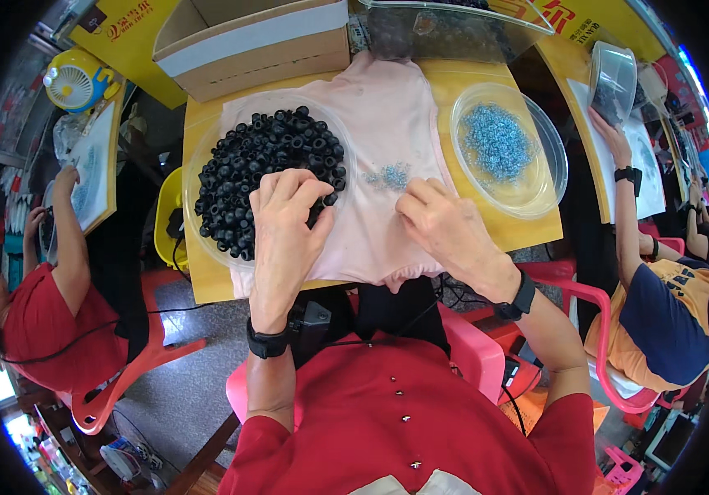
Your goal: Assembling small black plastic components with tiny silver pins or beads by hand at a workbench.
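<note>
My left hand (284, 227) is over the right side of a shallow round clear tray (193, 210) heaped with small black hollow caps (259, 157). Its thumb and fingers close around one black cap (331, 199) at the fingertips. Low over a pink cloth (379, 107), my right hand (453, 235) has its fingers pinched together; whatever they hold is hidden. Just beyond those fingers, a small pile of tiny clear-blue pieces (394, 175) lies on the cloth. To the right stands a round clear dish (495, 205) with many more blue pieces (499, 142).
A cardboard box (264, 62) and a clear plastic bin (453, 37) stand along the table's far side. A yellow basket (169, 219) is below the left edge. One person in red (61, 322) works at left; another (660, 313) at right holds a clear tub (613, 78).
</note>
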### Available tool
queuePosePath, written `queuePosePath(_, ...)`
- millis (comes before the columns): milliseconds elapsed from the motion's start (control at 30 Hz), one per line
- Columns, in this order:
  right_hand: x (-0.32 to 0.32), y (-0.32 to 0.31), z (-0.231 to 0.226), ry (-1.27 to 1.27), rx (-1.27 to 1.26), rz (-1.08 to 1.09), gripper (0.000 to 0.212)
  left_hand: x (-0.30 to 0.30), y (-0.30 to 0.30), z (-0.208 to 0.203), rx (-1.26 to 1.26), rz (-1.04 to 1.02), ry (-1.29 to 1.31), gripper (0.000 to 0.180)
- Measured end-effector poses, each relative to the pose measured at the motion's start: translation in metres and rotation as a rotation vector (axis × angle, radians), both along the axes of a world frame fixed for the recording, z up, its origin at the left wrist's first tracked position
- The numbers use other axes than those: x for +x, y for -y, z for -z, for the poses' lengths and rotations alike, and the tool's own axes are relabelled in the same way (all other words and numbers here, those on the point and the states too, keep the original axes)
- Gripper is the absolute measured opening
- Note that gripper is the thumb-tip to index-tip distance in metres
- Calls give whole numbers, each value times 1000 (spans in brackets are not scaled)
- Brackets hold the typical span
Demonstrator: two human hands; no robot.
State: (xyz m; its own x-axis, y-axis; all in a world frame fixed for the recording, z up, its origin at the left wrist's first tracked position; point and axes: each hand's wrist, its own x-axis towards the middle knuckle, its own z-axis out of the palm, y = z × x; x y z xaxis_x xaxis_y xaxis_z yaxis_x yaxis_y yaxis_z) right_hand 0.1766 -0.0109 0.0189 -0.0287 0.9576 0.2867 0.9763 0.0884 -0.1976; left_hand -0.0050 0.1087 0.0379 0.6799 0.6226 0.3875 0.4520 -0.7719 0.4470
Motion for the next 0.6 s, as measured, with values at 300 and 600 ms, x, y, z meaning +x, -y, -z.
queuePosePath(300,-7,22,-29,-921,45,127,19,1,42,3,-1223,241,803,27)
queuePosePath(600,-14,43,-47,-1321,72,87,15,12,73,12,-1590,308,972,21)
